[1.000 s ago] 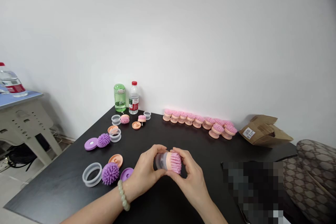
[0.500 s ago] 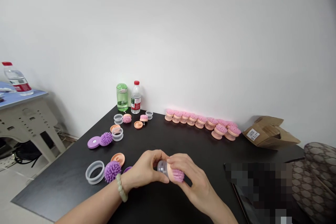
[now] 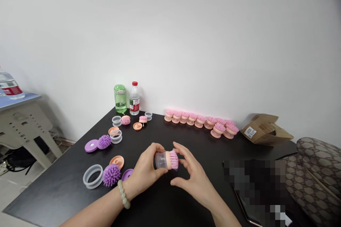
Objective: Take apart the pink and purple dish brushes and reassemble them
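Observation:
My left hand (image 3: 148, 166), with a green bead bracelet at the wrist, grips the clear ring end of a round scrub brush (image 3: 167, 160). The brush lies sideways in the air, its peach band in the middle and its pink bristles facing right. Beside the bristles, my right hand (image 3: 188, 170) is open, thumb and fingers spread apart. To the left of my left hand are a purple bristle head (image 3: 111, 175), a clear ring (image 3: 93, 176), a peach disc (image 3: 117, 162) and a purple disc (image 3: 127, 174) partly hidden by that hand.
Pink brushes (image 3: 199, 121) stand in a row along the wall. A brown paper bag (image 3: 266, 130) lies at the right, near a patterned cloth (image 3: 317, 170). A green bottle (image 3: 120, 98) and a water bottle (image 3: 134, 99) stand at the back corner, near more brush parts.
My right hand has let go of the brush and opened, moving slightly right. My left hand still holds the brush, now a little higher and turned more level. The view has shifted slightly.

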### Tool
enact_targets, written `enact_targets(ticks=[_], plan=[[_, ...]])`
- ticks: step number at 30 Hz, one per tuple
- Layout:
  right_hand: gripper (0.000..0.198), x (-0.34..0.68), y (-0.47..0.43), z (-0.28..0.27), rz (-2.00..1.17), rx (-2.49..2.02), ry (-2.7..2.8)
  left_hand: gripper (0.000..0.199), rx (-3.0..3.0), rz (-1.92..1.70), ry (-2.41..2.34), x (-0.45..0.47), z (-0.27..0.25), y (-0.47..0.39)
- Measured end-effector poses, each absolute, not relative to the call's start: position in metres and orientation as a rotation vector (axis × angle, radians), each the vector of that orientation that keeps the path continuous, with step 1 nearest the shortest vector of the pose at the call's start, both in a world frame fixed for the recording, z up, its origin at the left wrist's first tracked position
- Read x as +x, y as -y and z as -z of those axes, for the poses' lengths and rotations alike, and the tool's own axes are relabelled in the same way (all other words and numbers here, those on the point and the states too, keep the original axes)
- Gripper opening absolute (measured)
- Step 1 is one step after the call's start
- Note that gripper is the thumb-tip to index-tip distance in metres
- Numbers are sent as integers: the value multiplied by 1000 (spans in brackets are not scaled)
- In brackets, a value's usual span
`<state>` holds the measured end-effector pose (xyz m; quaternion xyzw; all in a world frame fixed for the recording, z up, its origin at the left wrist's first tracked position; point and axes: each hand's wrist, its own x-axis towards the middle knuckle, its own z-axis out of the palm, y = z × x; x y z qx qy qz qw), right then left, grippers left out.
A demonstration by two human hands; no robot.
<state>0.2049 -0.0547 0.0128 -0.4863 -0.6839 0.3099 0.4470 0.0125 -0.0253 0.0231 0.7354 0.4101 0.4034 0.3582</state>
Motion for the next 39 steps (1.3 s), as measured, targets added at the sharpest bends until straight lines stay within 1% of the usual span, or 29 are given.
enact_targets(ticks=[5,6,8,11,12,16,18,21,25,27,29,30,33,34,35,37,39], plan=[[48,207,53,-13,-712,-1329,1703,41,1933,-1038,-1046,12,-23,25],[46,208,52,-11,-723,-1357,1682,42,1951,-1031,-1045,12,-23,26],[52,208,51,-10,-712,-1361,1667,43,1961,-1017,-1044,13,-22,26],[67,206,51,-10,-667,-1298,1715,43,1953,-1010,-1048,13,-21,26],[68,206,52,-10,-678,-1288,1726,43,1951,-1009,-1048,13,-20,25],[52,206,50,-8,-824,-1309,1636,44,1975,-994,-1046,14,-19,26],[50,207,49,-7,-859,-1281,1598,44,2006,-992,-1051,14,-19,27],[47,205,50,-10,-791,-1242,1639,42,2043,-1001,-1059,13,-18,27],[35,197,54,-13,-757,-1288,1621,42,2162,-1064,-1013,11,-9,22],[37,193,53,-10,-769,-1304,1584,39,2253,-1121,-960,10,-3,19],[43,192,52,-7,-785,-1315,1569,38,2310,-1167,-936,10,3,16],[49,192,51,-6,-792,-1318,1573,39,2325,-1183,-936,10,5,15],[78,193,52,-7,-768,-1329,1635,41,2343,-1217,-962,9,5,11],[85,193,53,-10,-739,-1337,1655,40,2344,-1225,-974,9,3,10],[87,194,55,-14,-706,-1350,1666,39,2344,-1230,-986,8,1,9],[78,199,61,-22,-622,-1375,1669,36,2339,-1235,-1010,7,-4,6],[59,213,68,-29,-507,-1387,1676,34,2335,-1244,-1025,7,-7,5]])
